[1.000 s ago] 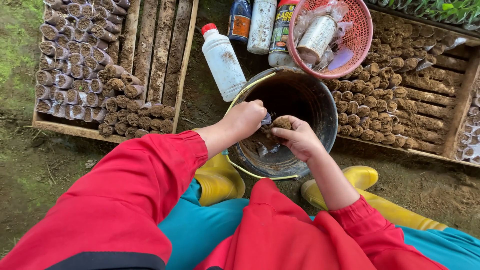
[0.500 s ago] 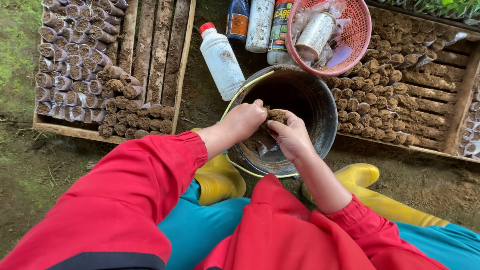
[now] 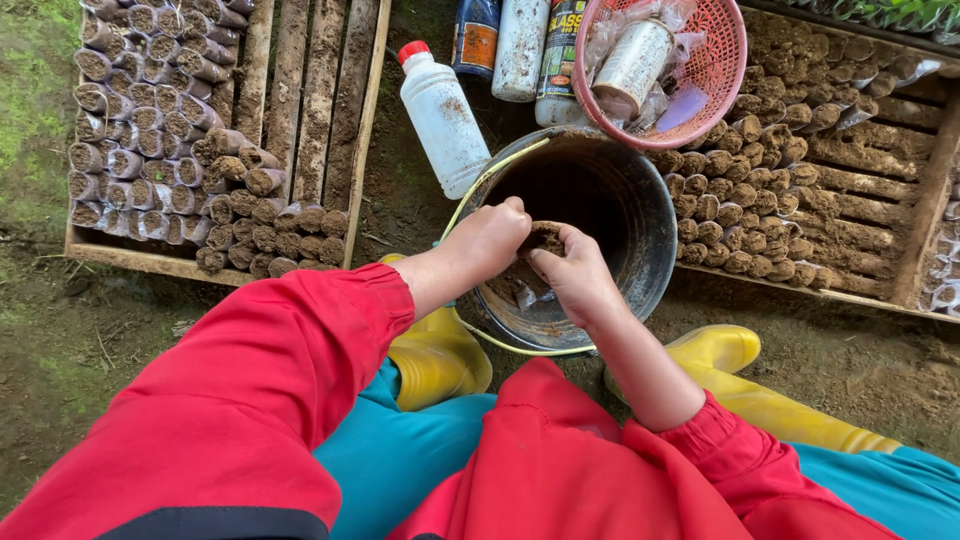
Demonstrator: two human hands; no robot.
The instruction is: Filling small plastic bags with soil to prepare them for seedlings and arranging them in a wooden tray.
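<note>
I see my left hand [image 3: 490, 240] and right hand [image 3: 575, 280] both closed on one soil roll [image 3: 545, 238] over the bucket [image 3: 655, 215].

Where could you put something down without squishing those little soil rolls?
Bare slats in the left wooden tray, right of its soil rolls, and dirt ground below it. Crowded: the bucket with both hands, the bottles and pink basket behind.

Between my fingers sits a small soil-filled roll [image 3: 545, 238], brown and crumbly, lying roughly level and held above the mouth of a dark, dirt-smeared metal bucket [image 3: 640, 190]. The bucket stands upright on bare earth between my yellow boots and the wooden trays.
</note>
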